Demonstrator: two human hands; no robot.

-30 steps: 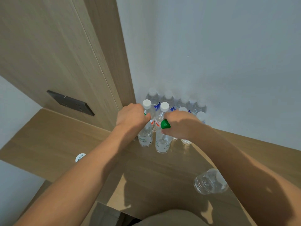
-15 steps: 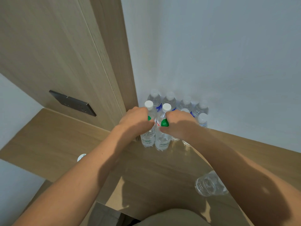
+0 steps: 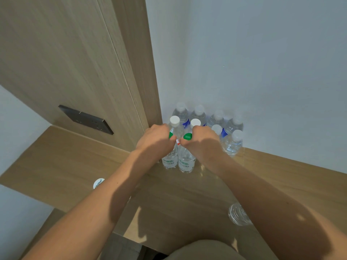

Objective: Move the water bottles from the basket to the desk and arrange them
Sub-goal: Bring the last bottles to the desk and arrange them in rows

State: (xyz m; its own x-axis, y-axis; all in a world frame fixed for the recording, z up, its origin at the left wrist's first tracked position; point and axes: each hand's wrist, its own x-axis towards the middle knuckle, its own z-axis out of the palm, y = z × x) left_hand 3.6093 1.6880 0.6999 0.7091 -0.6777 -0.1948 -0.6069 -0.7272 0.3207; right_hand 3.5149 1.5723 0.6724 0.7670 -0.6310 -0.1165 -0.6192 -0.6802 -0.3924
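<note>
Two green-label bottles pushed back into the corner cluster.
Left hand (image 3: pixel 155 141) grips left bottle (image 3: pixel 171 147), right hand (image 3: pixel 201 142) grips right bottle (image 3: pixel 186 156); over the last second both slid in, now touching, standing on table (image 3: pixel 75 162). Placement nearly done.

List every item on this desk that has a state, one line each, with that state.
Left hand: grips the left green-label clear plastic bottle, upright, capped.
Right hand: grips the right green-label clear plastic bottle, upright, capped.
Blue-label clear bottles by the wall: upright, capped.
Clear bottle at the right forearm: partly hidden.
</note>
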